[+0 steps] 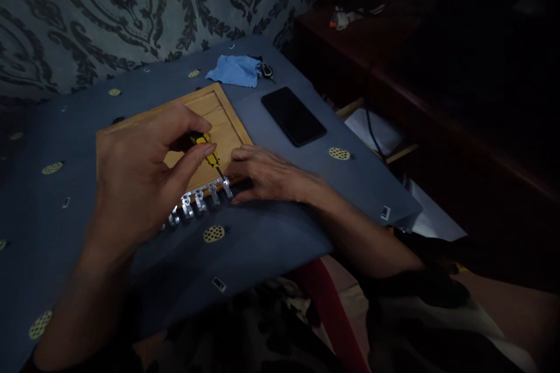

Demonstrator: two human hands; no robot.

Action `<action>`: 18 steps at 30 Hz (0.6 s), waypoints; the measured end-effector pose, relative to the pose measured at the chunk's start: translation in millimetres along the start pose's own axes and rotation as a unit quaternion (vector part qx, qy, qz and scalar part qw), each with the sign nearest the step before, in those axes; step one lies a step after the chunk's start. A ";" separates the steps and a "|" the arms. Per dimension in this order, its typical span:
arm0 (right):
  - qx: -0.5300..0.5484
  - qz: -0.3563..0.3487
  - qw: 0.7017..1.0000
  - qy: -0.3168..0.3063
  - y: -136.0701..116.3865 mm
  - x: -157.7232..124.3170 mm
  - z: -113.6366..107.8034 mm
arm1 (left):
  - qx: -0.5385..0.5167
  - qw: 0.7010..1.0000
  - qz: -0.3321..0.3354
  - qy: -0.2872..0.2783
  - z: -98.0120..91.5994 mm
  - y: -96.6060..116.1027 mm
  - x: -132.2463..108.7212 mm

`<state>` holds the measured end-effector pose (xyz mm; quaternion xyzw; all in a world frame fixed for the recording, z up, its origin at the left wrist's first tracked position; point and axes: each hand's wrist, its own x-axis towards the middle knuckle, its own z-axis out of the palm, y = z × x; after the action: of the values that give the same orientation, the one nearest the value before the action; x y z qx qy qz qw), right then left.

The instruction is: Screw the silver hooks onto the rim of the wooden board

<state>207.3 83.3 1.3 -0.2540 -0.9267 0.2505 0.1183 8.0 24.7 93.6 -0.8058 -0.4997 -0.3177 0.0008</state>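
My left hand (146, 172) is closed around a small yellow and black screwdriver (212, 157). Its tip points down at the right end of a shiny metal hook rail (200, 200), which runs along the near edge of a wooden framed board (225, 108). Several hooks stick out from the rail towards me. The left part of the rail is hidden behind my left hand. At the board's near right corner, my right hand (266, 175) is closed with bent fingers and thumb about the edge, right beside the last hook.
The table has a grey-blue cover (175, 280) with pineapple prints. A black phone (293, 116) lies right of the board, and a blue cloth (236, 71) lies behind it next to a small dark object. Dark furniture (371, 70) with an open drawer (376, 131) stands on the right.
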 end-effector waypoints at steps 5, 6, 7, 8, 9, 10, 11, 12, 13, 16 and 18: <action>-0.011 -0.003 1.000 0.004 2.4 1.0 1.9 | -0.005 1.000 -0.019 -0.006 -1.4 -1.4 0.9; -0.014 -0.004 1.000 0.003 2.6 1.1 2.1 | -0.011 1.000 -0.027 -0.005 -2.6 -0.9 1.1; -0.015 -0.005 1.000 0.002 2.8 1.2 2.0 | -0.017 0.999 -0.035 0.000 -4.1 -0.1 1.3; -0.015 -0.006 1.000 0.001 2.7 1.3 1.8 | -0.025 0.999 -0.047 0.008 -6.1 1.1 1.5; -0.015 -0.006 1.000 0.001 2.5 1.3 1.5 | -0.034 0.997 -0.062 0.016 -8.2 2.3 1.7; -0.015 -0.006 1.000 0.000 2.2 1.2 1.1 | -0.044 0.996 -0.078 0.024 -10.5 3.5 1.9; -0.016 -0.005 1.000 0.000 1.8 1.2 0.7 | -0.052 0.994 -0.089 0.031 -12.6 4.4 2.0; -0.019 -0.003 1.000 0.000 1.4 1.1 0.4 | -0.059 0.993 -0.097 0.035 -14.5 5.0 2.1; -0.022 -0.001 1.000 0.000 1.1 1.0 0.1 | -0.063 0.992 -0.102 0.037 -15.8 5.0 2.1; -0.022 0.001 1.000 0.001 0.5 0.4 -0.5 | -0.053 0.993 -0.099 0.031 -16.5 3.3 1.5; -0.015 -0.001 1.000 0.002 0.4 0.0 -0.8 | -0.032 0.995 -0.093 0.023 -14.5 1.6 0.9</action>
<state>207.8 83.9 1.8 -0.2550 -0.9305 0.2358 0.1168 2.1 20.1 106.1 -0.7478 -0.5618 -0.3511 -0.0431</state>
